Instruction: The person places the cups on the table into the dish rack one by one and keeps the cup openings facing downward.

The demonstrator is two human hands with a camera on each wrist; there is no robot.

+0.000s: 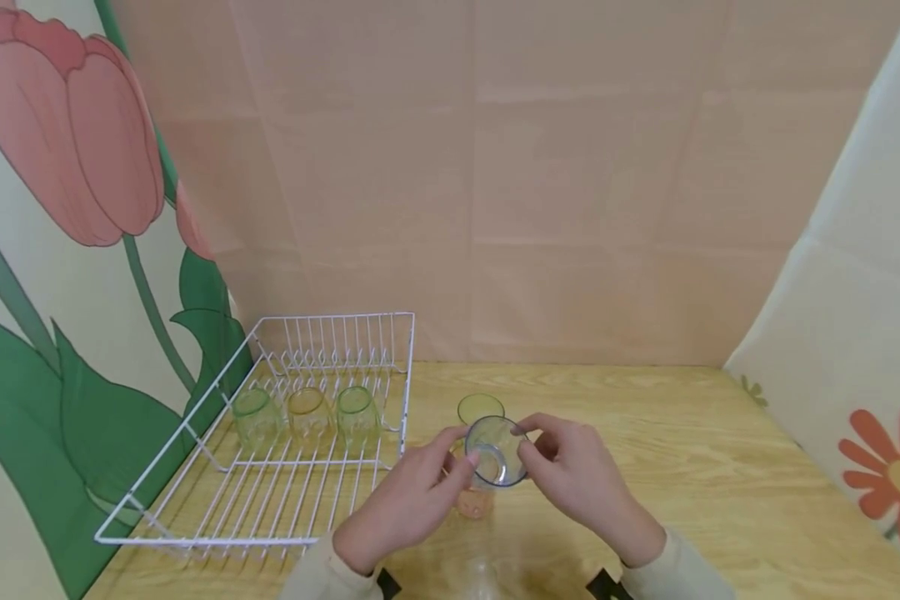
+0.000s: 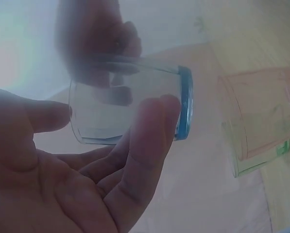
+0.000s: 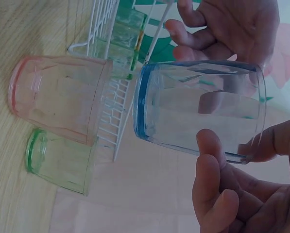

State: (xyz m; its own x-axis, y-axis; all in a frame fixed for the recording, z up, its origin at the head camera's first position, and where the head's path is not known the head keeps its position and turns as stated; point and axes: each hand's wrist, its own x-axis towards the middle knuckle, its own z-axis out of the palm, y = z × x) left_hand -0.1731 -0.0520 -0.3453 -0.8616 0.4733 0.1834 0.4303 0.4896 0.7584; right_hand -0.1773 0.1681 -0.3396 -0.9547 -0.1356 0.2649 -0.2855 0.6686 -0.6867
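A clear blue-tinted glass [image 1: 492, 454] is held up between both hands above the table, its mouth tilted toward the head camera. My left hand [image 1: 411, 486] grips it from the left, with the thumb near the rim and fingers along the side in the left wrist view. From the right, my right hand [image 1: 579, 465] pinches the rim between thumb and fingers. Below and partly hidden by the held glass, a pink glass [image 3: 59, 97] stands upright on the table. Beside it stands a green glass [image 3: 62, 162], whose rim shows behind the hands in the head view.
A white wire dish rack [image 1: 270, 542] occupies the table's left side. In it, a green glass [image 1: 257, 425], a yellow glass [image 1: 310, 421] and another green glass [image 1: 357, 423] sit upside down in a row. Pinkish cloth [image 1: 570, 208] hangs behind the wooden table [image 1: 720, 500].
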